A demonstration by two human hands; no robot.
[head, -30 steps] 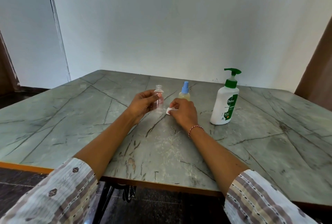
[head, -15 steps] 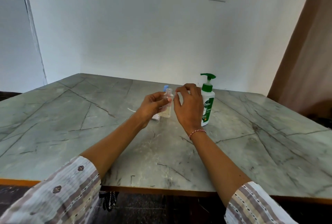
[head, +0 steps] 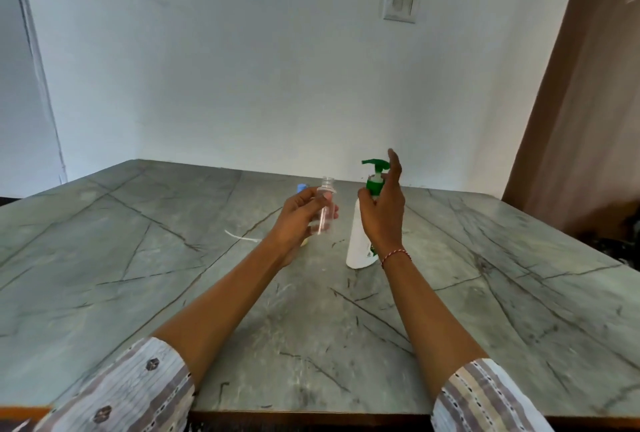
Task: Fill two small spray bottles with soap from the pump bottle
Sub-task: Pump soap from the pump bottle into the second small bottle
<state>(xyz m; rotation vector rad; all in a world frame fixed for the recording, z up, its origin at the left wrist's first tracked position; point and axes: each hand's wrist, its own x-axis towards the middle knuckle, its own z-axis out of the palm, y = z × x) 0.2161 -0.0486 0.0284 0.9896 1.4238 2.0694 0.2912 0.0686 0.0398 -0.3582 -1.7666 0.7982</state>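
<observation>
Between the fingers and thumb of the left hand (head: pixel 298 220) stands a clear small spray bottle (head: pixel 325 211), uncapped, upright, lifted off the table (head: pixel 485 293) and seemingly still empty. Just right of that grip, the right hand (head: pixel 382 209) reaches at the pump bottle (head: pixel 358 244), fingers loosely spread by its green pump head (head: pixel 375 168); whether they touch it I cannot tell. Behind the left hand peeks a second spray bottle (head: pixel 302 188), blue-capped, probably filled already. Left of the grip lies a white dip tube (head: pixel 242 237). Pumping soap into the open bottle and recapping appear to remain
</observation>
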